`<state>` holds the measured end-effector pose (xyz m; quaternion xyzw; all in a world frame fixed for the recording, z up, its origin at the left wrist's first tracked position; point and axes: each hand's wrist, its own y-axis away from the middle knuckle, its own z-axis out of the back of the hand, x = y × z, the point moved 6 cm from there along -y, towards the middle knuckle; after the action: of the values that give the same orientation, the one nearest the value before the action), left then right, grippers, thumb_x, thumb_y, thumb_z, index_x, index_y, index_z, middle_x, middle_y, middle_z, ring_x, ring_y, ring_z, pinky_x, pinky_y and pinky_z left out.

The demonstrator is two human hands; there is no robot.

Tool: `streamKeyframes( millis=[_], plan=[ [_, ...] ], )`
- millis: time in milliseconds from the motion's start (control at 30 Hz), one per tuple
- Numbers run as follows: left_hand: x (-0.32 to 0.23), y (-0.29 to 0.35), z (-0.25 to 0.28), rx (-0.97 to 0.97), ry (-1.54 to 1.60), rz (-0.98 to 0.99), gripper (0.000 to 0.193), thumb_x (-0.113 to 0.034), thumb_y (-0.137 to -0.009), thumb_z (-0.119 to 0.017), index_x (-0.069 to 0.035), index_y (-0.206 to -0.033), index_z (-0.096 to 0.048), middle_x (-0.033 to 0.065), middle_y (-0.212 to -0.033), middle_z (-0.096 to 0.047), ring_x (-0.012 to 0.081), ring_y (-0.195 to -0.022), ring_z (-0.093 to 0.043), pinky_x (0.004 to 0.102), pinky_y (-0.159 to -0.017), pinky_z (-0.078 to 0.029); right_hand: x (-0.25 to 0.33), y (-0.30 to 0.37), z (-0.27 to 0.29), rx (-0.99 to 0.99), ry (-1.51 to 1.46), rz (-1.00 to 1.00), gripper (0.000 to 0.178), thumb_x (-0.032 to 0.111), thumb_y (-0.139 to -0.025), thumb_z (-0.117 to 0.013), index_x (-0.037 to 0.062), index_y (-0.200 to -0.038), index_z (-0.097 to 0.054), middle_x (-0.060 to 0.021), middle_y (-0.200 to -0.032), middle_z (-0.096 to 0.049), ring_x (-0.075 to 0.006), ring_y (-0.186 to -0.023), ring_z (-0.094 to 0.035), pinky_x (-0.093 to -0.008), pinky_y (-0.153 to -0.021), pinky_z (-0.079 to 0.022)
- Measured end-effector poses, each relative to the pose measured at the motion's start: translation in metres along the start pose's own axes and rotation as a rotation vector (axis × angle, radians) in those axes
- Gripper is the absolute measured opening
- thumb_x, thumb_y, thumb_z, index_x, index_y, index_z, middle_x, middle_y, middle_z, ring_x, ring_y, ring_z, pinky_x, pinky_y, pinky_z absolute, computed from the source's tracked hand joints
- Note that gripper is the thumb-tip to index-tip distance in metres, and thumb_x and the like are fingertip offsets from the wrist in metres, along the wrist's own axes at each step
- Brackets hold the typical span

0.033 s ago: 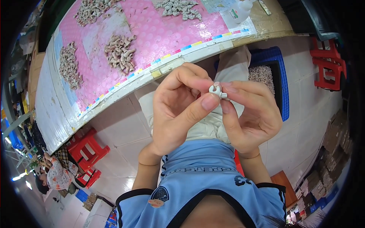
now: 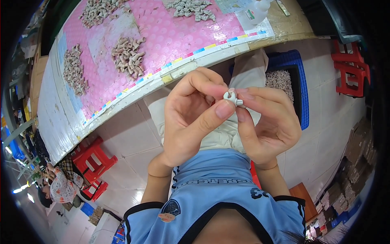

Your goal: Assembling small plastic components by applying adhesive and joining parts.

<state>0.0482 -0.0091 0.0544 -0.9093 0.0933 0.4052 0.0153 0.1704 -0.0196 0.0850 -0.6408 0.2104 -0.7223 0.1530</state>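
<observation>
One little piece mid-handling, piles of loose ones on the table

So the one being worked on is a small pale grey-white piece (image 2: 232, 98), just right of centre in the frame, held up in the air above the lap. The left hand (image 2: 191, 110) has it nipped between thumb and fingertip, with the other fingers loosely curled. The right hand (image 2: 270, 118) is pinched in close too, thumb and fingertips at the piece's right-hand end. Can't tell from here how hard either one is gripping.

How far along? I'd call it mid-piece: it's in both hands and hasn't been put down. Up on the pink-covered table (image 2: 162, 36), there's a brownish heap (image 2: 129, 57) left of top centre, a narrower heap (image 2: 74, 71) further left, a bigger heap (image 2: 99, 12) at the upper left and a greyish heap (image 2: 191, 9) at the top edge. All out of the hands, but which are finished and which are waiting, no clue. The blue bin (image 2: 302, 89) right of centre has lots of tiny bits (image 2: 280, 83) in it, too small to make out.
</observation>
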Motion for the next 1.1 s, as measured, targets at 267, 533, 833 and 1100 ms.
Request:
streamKeyframes(
  millis=[267, 533, 833, 1100],
  plan=[
    [-0.002, 0.001, -0.007, 0.004, 0.046, 0.087, 0.018, 0.0, -0.079, -0.06, -0.001, -0.095, -0.053, 0.0039, -0.09, -0.046, 0.0092, -0.081, -0.046, 0.0218, -0.072, -0.038, -0.003, 0.007, -0.001, -0.058, -0.248, -0.053, 0.038, -0.018, -0.065, -0.06, -0.006, -0.099, -0.049, -0.0172, -0.094, -0.059, -0.0198, -0.082, -0.062, -0.0248, -0.07, -0.051],
    [-0.008, 0.003, -0.003, 0.085, -0.266, -0.079, 0.024, 0.002, -0.075, -0.064, 0.003, -0.099, -0.061, 0.0031, -0.087, -0.045, 0.0088, -0.076, -0.043, 0.0214, -0.07, -0.037, -0.006, 0.007, -0.002, 0.057, -0.319, -0.082, 0.036, -0.014, -0.069, -0.062, -0.0049, -0.1, -0.046, -0.0164, -0.095, -0.057, -0.018, -0.086, -0.059, -0.0247, -0.072, -0.048],
    [-0.012, 0.005, -0.008, 0.109, -0.286, -0.101, 0.024, 0.002, -0.072, -0.067, 0.003, -0.096, -0.062, 0.0042, -0.086, -0.046, 0.0092, -0.075, -0.044, 0.0211, -0.068, -0.038, -0.008, 0.004, -0.015, 0.282, -0.422, -0.311, 0.015, 0.007, -0.085, -0.052, -0.0048, -0.094, -0.052, -0.0092, -0.078, -0.057, -0.0119, -0.07, -0.057, -0.0214, -0.061, -0.044],
    [-0.012, 0.005, -0.004, 0.094, -0.296, -0.143, 0.026, 0.002, -0.071, -0.067, 0.001, -0.096, -0.059, 0.0034, -0.085, -0.045, 0.0092, -0.075, -0.042, 0.0217, -0.07, -0.036, -0.004, 0.003, -0.015, 0.273, -0.227, -0.195, 0.01, 0.004, -0.084, -0.049, -0.0046, -0.089, -0.052, -0.0103, -0.071, -0.051, -0.019, -0.056, -0.049, -0.026, -0.05, -0.038]
  ],
)
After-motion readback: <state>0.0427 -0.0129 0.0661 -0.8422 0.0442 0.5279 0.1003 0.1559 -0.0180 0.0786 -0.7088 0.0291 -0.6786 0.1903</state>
